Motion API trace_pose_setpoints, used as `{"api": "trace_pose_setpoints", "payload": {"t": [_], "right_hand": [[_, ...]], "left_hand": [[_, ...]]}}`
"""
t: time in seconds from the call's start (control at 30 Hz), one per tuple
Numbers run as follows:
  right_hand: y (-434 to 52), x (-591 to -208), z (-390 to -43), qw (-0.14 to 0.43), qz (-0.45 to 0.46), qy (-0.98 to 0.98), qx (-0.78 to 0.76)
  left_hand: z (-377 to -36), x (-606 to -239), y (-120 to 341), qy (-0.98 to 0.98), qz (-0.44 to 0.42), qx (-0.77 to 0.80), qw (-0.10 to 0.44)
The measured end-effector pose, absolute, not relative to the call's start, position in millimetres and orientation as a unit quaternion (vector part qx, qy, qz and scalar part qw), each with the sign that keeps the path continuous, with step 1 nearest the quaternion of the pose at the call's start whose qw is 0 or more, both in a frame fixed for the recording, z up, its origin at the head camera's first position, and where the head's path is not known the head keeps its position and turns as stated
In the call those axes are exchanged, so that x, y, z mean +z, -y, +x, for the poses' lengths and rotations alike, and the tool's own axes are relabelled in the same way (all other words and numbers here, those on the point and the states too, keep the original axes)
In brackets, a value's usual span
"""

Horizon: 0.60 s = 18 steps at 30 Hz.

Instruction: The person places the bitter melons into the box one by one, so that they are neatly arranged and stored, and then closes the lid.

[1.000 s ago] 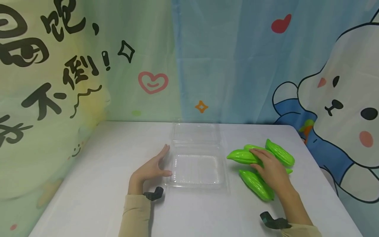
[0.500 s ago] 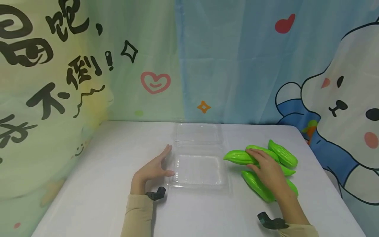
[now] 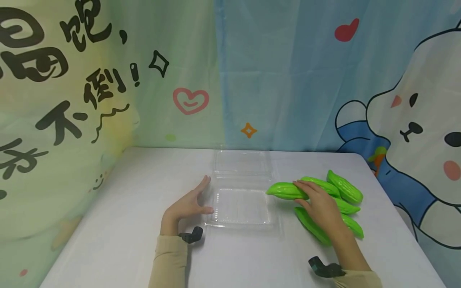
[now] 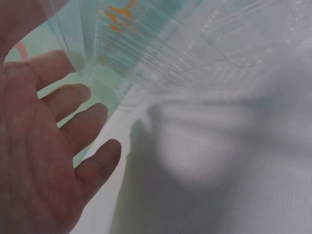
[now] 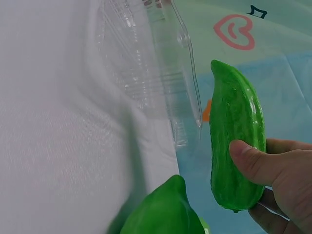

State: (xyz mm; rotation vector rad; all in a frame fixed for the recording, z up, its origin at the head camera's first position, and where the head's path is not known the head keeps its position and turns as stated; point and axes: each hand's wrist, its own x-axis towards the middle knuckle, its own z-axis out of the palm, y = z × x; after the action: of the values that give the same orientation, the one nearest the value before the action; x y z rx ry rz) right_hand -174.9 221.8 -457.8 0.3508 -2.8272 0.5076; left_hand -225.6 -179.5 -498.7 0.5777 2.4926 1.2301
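Note:
My right hand [image 3: 322, 208] holds a shiny green bitter melon [image 3: 285, 191] with ridged skin, pinching it between thumb and fingers near its blunt end. In the right wrist view the melon [image 5: 236, 122] is lifted off the table, its pointed tip toward the container. A clear plastic container [image 3: 240, 206] lies with its lid [image 3: 242, 162] folded back, nothing inside. At its left edge, my left hand [image 3: 187, 206] has fingers spread and thumb touching the rim. In the left wrist view the fingers [image 4: 83, 126] are loosely extended beside the clear wall [image 4: 195, 58].
Several more bitter melons lie under and beyond my right hand, among them a far one [image 3: 345, 187] and a near one [image 3: 312, 227]. The white table [image 3: 119, 224] ends at a printed curtain [image 3: 273, 80] behind.
My right hand has carried the bitter melon left toward the container, uncovering more of the melons behind it. The left hand keeps its place at the container's edge.

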Motion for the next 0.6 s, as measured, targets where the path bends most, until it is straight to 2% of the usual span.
{"api": "trace_pose_setpoints", "payload": {"t": [0.6], "right_hand": [[-201,-458,-181,0.106,0.124,0.968,0.19]], "left_hand": [[-224,-499,179,-0.868,0.205,0.43,0.14]]}}
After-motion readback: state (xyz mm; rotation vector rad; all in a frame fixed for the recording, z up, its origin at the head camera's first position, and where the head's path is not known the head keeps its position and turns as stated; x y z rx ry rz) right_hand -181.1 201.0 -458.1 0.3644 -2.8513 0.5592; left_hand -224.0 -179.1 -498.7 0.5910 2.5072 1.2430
